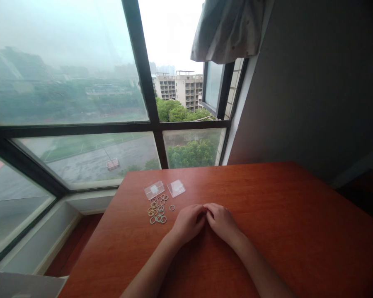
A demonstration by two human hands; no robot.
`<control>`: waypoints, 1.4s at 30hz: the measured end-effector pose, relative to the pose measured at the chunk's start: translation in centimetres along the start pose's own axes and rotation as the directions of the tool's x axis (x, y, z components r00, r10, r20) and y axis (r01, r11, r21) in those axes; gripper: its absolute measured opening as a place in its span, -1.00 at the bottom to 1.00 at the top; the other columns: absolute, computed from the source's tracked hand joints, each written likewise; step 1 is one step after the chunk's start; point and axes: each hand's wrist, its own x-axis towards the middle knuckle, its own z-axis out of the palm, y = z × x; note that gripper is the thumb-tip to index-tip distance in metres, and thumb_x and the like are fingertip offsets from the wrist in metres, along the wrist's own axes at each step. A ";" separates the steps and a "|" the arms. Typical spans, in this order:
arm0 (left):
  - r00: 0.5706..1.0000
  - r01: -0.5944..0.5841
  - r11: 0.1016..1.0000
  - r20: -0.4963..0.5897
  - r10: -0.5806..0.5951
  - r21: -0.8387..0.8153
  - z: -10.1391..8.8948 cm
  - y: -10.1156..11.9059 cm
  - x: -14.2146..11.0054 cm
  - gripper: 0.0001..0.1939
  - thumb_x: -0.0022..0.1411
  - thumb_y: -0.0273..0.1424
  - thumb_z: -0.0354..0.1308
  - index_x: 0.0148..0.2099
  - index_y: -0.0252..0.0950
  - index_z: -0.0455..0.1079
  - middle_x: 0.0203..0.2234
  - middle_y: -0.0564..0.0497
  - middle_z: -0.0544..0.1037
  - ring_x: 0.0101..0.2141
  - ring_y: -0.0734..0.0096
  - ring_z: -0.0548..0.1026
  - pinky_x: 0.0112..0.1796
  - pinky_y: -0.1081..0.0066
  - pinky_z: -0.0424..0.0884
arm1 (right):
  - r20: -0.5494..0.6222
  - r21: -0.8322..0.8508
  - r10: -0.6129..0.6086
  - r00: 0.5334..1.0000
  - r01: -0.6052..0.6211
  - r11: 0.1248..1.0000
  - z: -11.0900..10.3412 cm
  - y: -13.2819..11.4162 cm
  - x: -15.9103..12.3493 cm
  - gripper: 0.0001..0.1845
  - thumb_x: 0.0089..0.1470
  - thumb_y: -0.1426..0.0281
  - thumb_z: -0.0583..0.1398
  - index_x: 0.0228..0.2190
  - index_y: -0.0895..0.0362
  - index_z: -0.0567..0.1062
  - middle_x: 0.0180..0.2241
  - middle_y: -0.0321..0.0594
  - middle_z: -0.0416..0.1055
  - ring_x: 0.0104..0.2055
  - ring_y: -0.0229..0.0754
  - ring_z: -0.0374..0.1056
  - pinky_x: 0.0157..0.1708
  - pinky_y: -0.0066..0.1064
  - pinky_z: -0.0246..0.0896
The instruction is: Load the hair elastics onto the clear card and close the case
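My left hand (190,222) and my right hand (221,220) meet at the fingertips above the middle of the table. Fingers on both are curled and closed, and whatever may be between them is hidden. To the left of my left hand lies a loose group of thin rings (153,212), several of them overlapping, in pale yellow, green, grey and pinkish tones. One single ring (172,207) rests apart, between that group and my left hand. Behind the rings are a clear plastic box (149,193) and a second flat clear plastic piece (176,188), perhaps its lid.
The reddish-brown wooden table (282,223) reaches to a window with dark frames (81,130) at the back and left. A grey curtain (226,37) hangs by an outward-opened pane (214,85). A dark wall (304,91) rises at the right.
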 end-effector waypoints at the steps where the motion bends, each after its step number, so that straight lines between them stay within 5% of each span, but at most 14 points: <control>1: 1.000 -0.001 1.000 0.001 0.001 -0.001 0.0 0.0 0.0 -0.84 0.13 -0.53 0.02 -0.25 -0.26 0.36 -0.32 0.00 0.54 -0.30 0.34 0.48 -0.27 0.46 0.32 | 0.002 -0.002 0.002 1.000 -0.002 1.000 0.0 0.0 0.0 -0.71 0.13 0.50 0.00 -0.28 0.09 0.51 -0.26 -0.21 0.51 -0.20 -0.16 0.41 -0.20 -0.42 0.19; 42: 1.000 -0.006 1.000 -0.006 0.006 0.000 -0.1 0.1 0.0 -0.85 0.13 -0.52 0.03 -0.25 -0.26 0.36 -0.33 -0.01 0.54 -0.31 0.35 0.47 -0.28 0.46 0.32 | 0.014 -0.004 -0.009 1.000 0.009 1.000 0.0 0.1 0.0 -0.73 0.13 0.51 0.01 -0.30 0.09 0.50 -0.26 -0.23 0.51 -0.21 -0.18 0.40 -0.21 -0.43 0.16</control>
